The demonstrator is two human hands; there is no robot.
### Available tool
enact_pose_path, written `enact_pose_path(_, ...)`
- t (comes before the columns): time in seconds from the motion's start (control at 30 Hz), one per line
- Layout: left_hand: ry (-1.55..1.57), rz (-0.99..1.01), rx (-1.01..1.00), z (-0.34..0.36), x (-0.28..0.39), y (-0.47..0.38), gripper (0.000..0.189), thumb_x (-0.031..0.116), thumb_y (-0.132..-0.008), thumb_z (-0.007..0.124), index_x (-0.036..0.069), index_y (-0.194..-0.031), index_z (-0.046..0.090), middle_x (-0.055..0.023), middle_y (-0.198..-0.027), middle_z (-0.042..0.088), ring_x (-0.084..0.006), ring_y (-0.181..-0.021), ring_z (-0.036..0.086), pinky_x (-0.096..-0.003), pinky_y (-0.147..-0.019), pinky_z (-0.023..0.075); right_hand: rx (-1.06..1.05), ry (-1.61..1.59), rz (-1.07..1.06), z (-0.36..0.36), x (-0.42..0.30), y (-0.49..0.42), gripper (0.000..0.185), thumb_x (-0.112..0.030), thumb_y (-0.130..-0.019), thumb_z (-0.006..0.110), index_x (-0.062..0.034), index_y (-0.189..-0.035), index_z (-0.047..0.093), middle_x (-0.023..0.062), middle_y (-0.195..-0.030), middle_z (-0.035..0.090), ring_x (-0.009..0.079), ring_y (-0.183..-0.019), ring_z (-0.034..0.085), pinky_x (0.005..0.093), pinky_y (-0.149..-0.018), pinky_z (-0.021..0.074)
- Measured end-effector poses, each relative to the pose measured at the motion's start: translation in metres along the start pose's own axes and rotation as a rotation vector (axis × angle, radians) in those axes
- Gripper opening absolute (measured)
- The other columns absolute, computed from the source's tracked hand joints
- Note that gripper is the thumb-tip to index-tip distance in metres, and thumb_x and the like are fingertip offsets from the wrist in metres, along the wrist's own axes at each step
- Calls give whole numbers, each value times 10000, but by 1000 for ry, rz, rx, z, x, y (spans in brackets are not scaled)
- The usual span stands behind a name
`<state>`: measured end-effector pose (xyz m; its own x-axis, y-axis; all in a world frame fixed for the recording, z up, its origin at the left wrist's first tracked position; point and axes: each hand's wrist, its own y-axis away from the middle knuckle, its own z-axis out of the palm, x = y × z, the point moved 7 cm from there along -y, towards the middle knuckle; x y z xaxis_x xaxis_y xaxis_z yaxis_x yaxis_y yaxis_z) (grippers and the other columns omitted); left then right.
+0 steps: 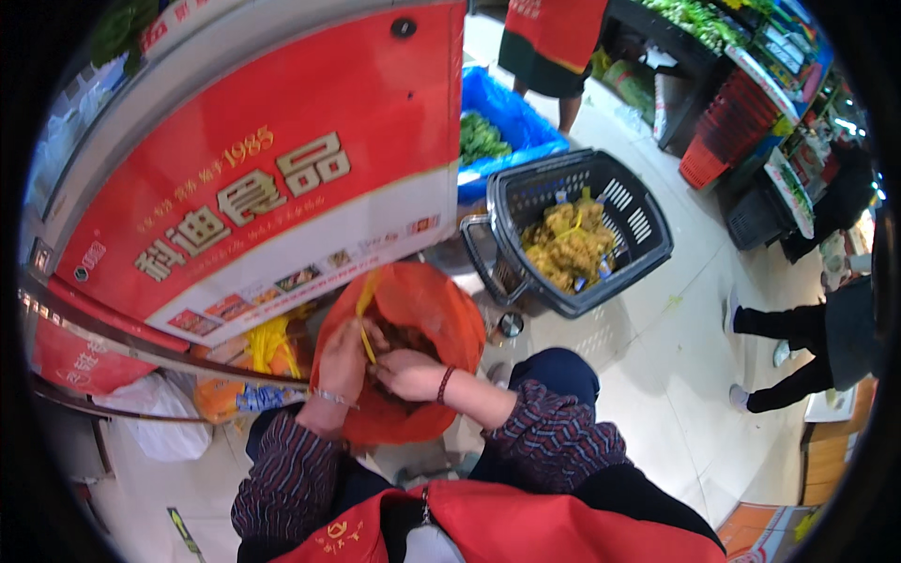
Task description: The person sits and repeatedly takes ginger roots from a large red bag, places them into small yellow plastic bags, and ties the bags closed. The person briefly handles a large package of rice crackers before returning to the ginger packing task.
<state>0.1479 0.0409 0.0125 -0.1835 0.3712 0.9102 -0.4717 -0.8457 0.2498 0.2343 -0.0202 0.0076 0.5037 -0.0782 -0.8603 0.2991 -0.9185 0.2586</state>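
An orange-red bag (440, 302) stands open before me between my knees, with dark brown contents that I cannot make out. Over its opening my left hand (343, 362) has its fingers closed on a yellow strip (367, 341), perhaps a tie or a mesh strand. At the lower end of that strip, my right hand (408, 374) pinches it near the fingertips of the other hand. Beyond the bag, to the right, a black plastic shopping basket (644, 243) holds several yellow mesh bags of knobbly tan produce (571, 236), possibly ginger, with blue tags.
A red and white freezer cabinet (281, 127) bearing writing rises at the left. Behind the basket is a blue-lined crate (521, 105) with leafy greens. A small round-lidded jar (510, 324) stands beside the bag. People stand at the top and right, near stacked red baskets (732, 112).
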Motion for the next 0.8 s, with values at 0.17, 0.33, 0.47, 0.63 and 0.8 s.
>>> enact_pose_path(0.17, 129, 160, 152, -12, 27, -8, 252, 254, -1034, 460, 35, -1045, 584, -12, -794, 552, -101, -690, 524, -261, -606, 456, -261, 158, -57, 35, 1, 6, 341, -262, -953, 451, -2, -963, 672, 246, -984, 660, 418, -944, 622, 469, -843, 487)
enact_pose_path(0.33, -53, 224, -31, 9, 33, 7, 241, 185, -1040, 455, -2, -1062, 606, -22, -795, 577, -107, -733, 551, -229, -678, 444, 185, -796, -87, -36, -13, 6, 319, -71, -910, 498, -9, -1218, 550, 103, -914, 645, 196, -769, 619, 306, -679, 511)
enact_pose_path(0.47, -149, 146, -107, 17, 26, 18, 237, 175, -1021, 508, -11, -1114, 622, -5, -879, 642, -77, -812, 587, -211, -737, 464, 399, -1057, -216, -67, -24, 7, 256, -95, -955, 571, 4, -1191, 579, 28, -875, 640, 87, -708, 586, 231, -625, 486)
enact_pose_path(0.63, -138, 219, -89, 13, 28, 20, 193, 129, -1005, 532, -13, -1102, 618, -35, -934, 679, -91, -828, 635, -230, -748, 513, 538, -971, -215, -58, -20, -3, 155, -80, -900, 668, 18, -1021, 669, 55, -929, 664, 116, -810, 615, 248, -730, 493)
enact_pose_path(0.8, -126, 245, -26, -4, 29, 17, 159, 100, -997, 540, -13, -1087, 607, -31, -963, 670, -85, -848, 637, -236, -767, 520, 691, -711, -271, -63, -18, -5, 91, -68, -894, 670, 22, -893, 685, 57, -917, 681, 135, -832, 625, 259, -743, 494)
